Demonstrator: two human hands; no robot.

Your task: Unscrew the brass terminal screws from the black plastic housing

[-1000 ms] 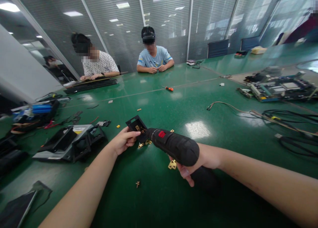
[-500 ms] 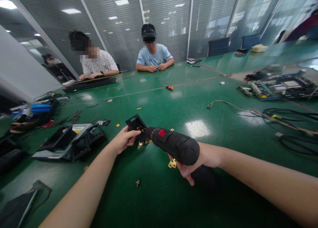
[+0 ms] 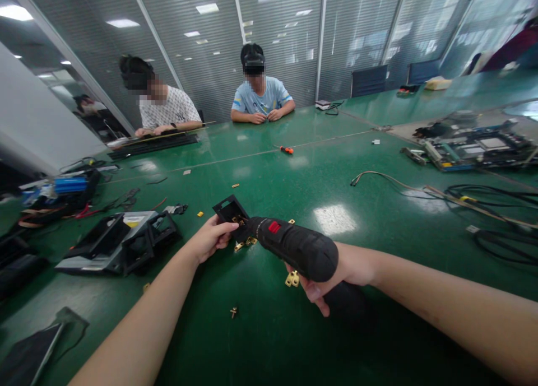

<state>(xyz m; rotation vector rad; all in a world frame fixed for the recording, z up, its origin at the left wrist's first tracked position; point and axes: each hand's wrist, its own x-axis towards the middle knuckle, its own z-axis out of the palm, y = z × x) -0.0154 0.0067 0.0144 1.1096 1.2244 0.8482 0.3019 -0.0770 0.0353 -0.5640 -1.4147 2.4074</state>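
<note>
My right hand (image 3: 321, 289) is wrapped round the grip of a black cordless drill (image 3: 298, 249) with a red switch on top. The drill points left and away from me, its front end at a black rectangular plastic frame (image 3: 230, 208). Thumb on top, my left hand (image 3: 213, 237) grips that frame by its near left side. Small brass pieces show inside the frame; the drill's tip is hidden from view. Loose brass pieces (image 3: 251, 241) lie just below the frame, and more brass plates (image 3: 291, 279) sit by my right hand. A few screws (image 3: 233, 312) lie nearer to me.
More black frames and a grey metal bracket (image 3: 107, 240) stand on the left of the green table (image 3: 260, 347). An orange screwdriver (image 3: 286, 150) lies farther off. Cables (image 3: 491, 207) and a circuit board (image 3: 483, 145) are at right. Two people (image 3: 260, 97) sit across the table.
The view has shifted very slightly. Both hands, the drill and the black frame keep the same places relative to each other.
</note>
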